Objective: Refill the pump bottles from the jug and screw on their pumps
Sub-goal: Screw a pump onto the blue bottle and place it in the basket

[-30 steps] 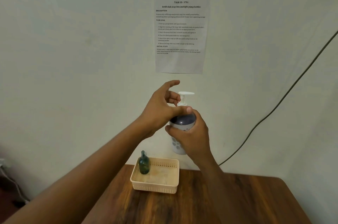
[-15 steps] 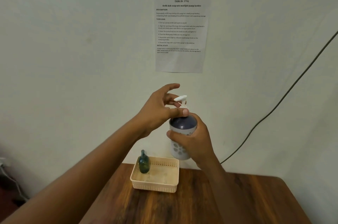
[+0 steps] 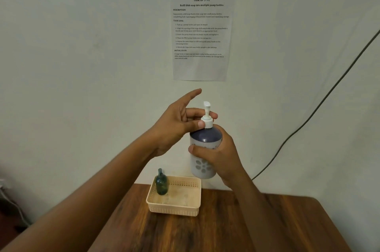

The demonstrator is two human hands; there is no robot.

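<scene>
I hold a pump bottle [image 3: 202, 166] up in the air in front of the wall; it is white with grey flower marks and a dark blue top. My right hand [image 3: 221, 157] is wrapped around its body. My left hand [image 3: 176, 124] pinches the white pump [image 3: 207, 117] at its collar between thumb and fingers, with the index finger raised. The pump sits upright in the bottle's neck. A small dark green pump bottle [image 3: 161, 183] stands in the back left corner of a cream plastic basket [image 3: 174, 208]. No jug is in view.
The basket stands on a brown wooden table [image 3: 205, 231] pushed against a pale wall. A printed task sheet [image 3: 201, 33] is stuck on the wall above. A dark cable [image 3: 320, 105] runs diagonally down the wall at the right.
The pump's nozzle has turned round from pointing sideways to pointing away from me. My left fingers have shifted around the collar. The bottle has dropped a little.
</scene>
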